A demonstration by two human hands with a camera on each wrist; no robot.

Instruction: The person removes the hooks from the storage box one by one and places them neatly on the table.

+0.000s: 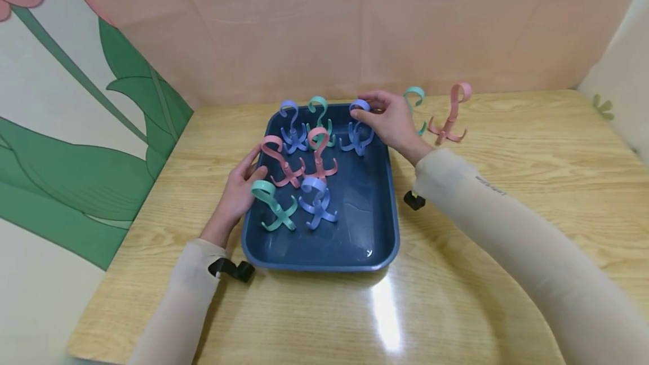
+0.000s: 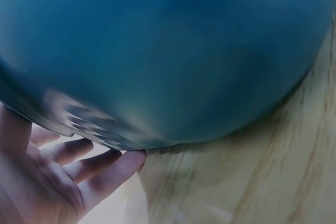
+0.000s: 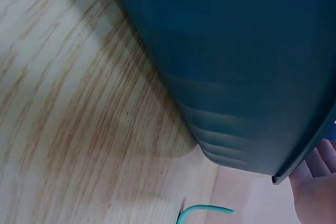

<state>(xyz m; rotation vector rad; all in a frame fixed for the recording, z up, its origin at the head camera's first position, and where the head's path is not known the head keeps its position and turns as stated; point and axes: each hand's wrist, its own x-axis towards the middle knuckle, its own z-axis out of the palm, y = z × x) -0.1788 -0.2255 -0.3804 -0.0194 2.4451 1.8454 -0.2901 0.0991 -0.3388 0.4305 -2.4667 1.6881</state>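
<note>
A dark blue plastic tray (image 1: pixel 324 267) stands on the wooden table with several pronged hanging hooks in it. My left hand (image 1: pixel 239 187) holds the tray's left side, thumb over the rim and fingers against the outer wall (image 2: pixel 173 66). At the back right inside the tray, my right hand (image 1: pixel 387 120) pinches a blue-violet hook (image 1: pixel 357 138) by its curled top. Left of it are a green hook (image 1: pixel 318 105) and another blue-violet one (image 1: pixel 294 138). Two pink hooks (image 1: pixel 289 173) sit in the middle, with a green hook (image 1: pixel 279 214) and a blue-violet hook (image 1: pixel 318 207) in front.
Right of the tray, a pink hook (image 1: pixel 450 120) stands on the table (image 1: pixel 507 151). A green hook (image 1: pixel 416 92) is partly hidden behind my right hand. A pink-covered wall (image 1: pixel 304 32) rises along the table's back edge, and a painted wall (image 1: pixel 66 145) borders the left.
</note>
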